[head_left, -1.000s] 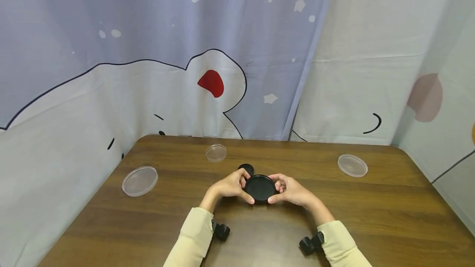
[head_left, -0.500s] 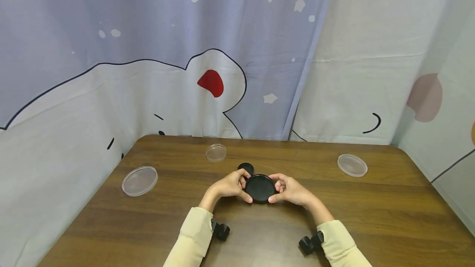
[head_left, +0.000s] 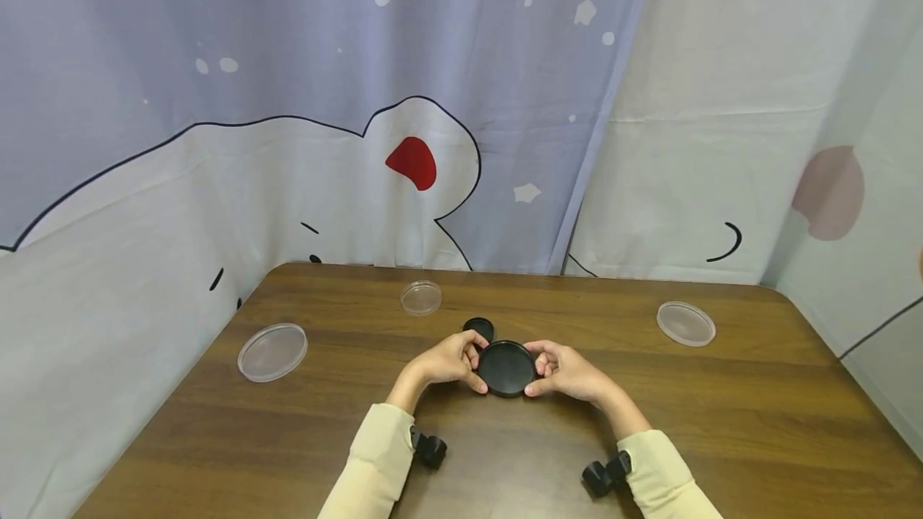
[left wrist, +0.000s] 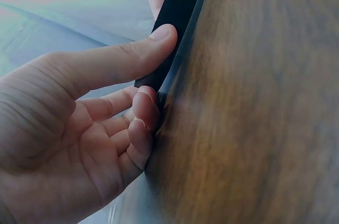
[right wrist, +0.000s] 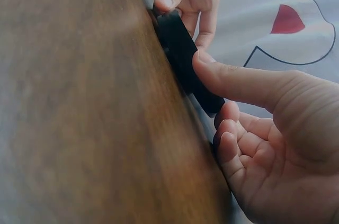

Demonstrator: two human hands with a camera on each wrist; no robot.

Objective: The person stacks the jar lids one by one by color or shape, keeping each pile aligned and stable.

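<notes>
Head view: left hand (head_left: pixel 445 360) and right hand (head_left: pixel 568 375) grip large dish (head_left: pixel 507 368), unreleased; small dish (head_left: pixel 479 328) seems placed, toward tabletop's (head_left: pixel 577 311) far edge.

Clear round dishes (head_left: pixel 272 352) (head_left: pixel 421 297) (head_left: pixel 686 323): three are lying out.
Black round pieces (head_left: pixel 507 369) (head_left: pixel 478 328): two are showing.
Bare hands (head_left: pixel 445 363) (head_left: pixel 567 375): two are showing.
Cream sleeves (head_left: pixel 371 463) (head_left: pixel 663 471): two are appearing.
Black wrist devices (head_left: pixel 433 451) (head_left: pixel 596 477): two are showing.
Wooden table (head_left: pixel 757 415): one is standing here.
Red curtain patch (head_left: pixel 414 163): one is showing.
Pink curtain patch (head_left: pixel 829 192): one is showing.
</notes>
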